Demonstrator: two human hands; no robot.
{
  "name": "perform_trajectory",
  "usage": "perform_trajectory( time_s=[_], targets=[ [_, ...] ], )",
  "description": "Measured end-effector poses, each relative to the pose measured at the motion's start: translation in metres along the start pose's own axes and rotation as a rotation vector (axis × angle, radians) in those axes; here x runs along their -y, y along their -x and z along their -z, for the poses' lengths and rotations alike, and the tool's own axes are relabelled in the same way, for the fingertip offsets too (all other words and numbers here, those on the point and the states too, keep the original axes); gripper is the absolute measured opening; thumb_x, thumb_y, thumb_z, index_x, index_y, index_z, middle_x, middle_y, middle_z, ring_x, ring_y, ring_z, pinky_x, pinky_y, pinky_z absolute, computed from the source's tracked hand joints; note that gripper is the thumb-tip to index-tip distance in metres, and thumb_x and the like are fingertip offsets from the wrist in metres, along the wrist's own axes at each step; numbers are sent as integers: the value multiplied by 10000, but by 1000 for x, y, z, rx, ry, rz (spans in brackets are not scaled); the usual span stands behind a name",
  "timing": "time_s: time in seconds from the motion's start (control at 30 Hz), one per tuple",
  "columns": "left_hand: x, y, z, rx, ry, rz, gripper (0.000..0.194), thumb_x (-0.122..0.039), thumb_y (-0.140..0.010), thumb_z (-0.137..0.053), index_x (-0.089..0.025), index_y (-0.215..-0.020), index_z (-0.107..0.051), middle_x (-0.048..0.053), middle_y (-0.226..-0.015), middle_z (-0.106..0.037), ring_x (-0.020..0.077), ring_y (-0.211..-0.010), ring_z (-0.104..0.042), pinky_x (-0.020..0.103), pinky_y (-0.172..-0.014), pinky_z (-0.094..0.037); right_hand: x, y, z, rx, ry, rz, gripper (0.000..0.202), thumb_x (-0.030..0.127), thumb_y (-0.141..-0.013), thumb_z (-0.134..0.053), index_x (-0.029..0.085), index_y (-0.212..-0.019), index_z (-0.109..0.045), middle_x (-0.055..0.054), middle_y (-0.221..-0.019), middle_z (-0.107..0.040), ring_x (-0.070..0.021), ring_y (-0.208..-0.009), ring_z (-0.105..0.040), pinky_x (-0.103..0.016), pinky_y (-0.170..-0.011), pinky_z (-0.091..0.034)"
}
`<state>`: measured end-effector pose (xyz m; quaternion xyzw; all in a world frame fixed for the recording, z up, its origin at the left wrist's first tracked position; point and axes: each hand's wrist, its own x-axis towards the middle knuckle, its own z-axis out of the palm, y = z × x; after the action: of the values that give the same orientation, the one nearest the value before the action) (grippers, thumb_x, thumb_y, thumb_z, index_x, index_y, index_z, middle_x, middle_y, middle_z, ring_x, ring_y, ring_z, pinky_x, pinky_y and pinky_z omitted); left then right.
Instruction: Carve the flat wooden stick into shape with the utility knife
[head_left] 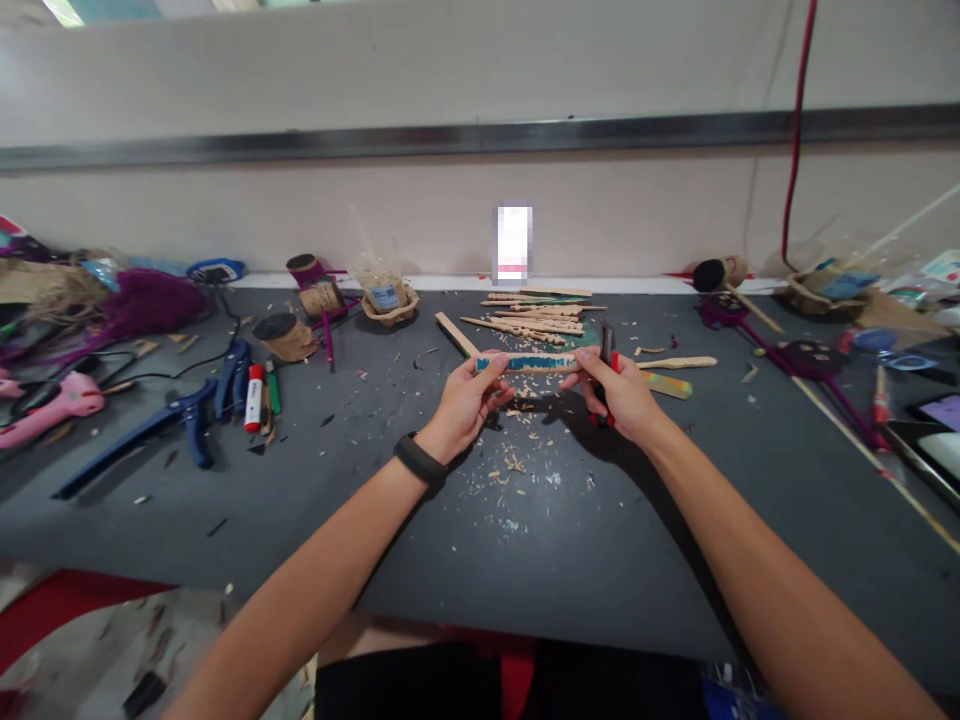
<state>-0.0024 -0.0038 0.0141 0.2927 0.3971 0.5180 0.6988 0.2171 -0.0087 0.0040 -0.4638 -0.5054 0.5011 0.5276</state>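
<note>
A flat wooden stick with blue markings (536, 363) is held level between my two hands above the grey table. My left hand (480, 393) pinches its left end between thumb and fingers. At the right end, my right hand (609, 390) grips the stick with thumb and fingertips. That same hand also has a red and black tool (609, 345), likely a cutter, tucked in its palm. Behind the stick lies a pile of carved wooden sticks (536, 318). Wood shavings (514, 464) are scattered below the hands.
Blue cutters (176, 415), a red and white marker (254, 398) and a pink glue gun (60, 408) lie on the left. Purple yarn (154, 305) is at the back left. A phone (934, 410) and a long thin stick (874, 460) lie at the right.
</note>
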Motion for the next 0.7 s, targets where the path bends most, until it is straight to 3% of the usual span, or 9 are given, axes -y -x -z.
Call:
perform_trajectory(
  time_s=[0.2, 0.4, 0.6, 0.7],
  targets=[
    [0, 1, 0, 11, 2, 49, 190, -109, -933, -757, -149, -1118, -736, -4, -812, -717, 61, -660, -692, 196, -726, -638, 1, 0, -1, -30, 12, 21, 558, 762, -765, -794, 234, -891, -661, -33, -686, -753, -74, -339, -352, -269, -334, -222],
    [-1, 1, 1, 40, -108, 22, 184, -172, -897, -805, -151, -1060, -722, 13, -831, -737, 77, -656, -696, 195, -643, -608, 2, -1, -2, -81, -9, 43, 546, 747, -762, -813, 233, -865, -662, -12, -651, -722, -72, -352, -361, -259, -333, -243],
    [6, 6, 2, 364, -282, 229, 188, -268, -939, -686, -138, -1073, -699, 21, -723, -677, 110, -533, -620, 205, -454, -462, 4, 1, -5, -56, 46, 20, 584, 726, -743, -844, 220, -1002, -709, 0, -686, -695, -82, -394, -390, -269, -353, -266],
    [12, 7, 2, 389, -266, 256, 206, -322, -1008, -582, -153, -942, -679, 8, -660, -617, 95, -504, -567, 199, -474, -459, 0, 1, -7, -15, 87, 2, 680, 770, -760, -812, 239, -1161, -670, 30, -671, -642, -98, -421, -386, -278, -382, -263]
  ],
)
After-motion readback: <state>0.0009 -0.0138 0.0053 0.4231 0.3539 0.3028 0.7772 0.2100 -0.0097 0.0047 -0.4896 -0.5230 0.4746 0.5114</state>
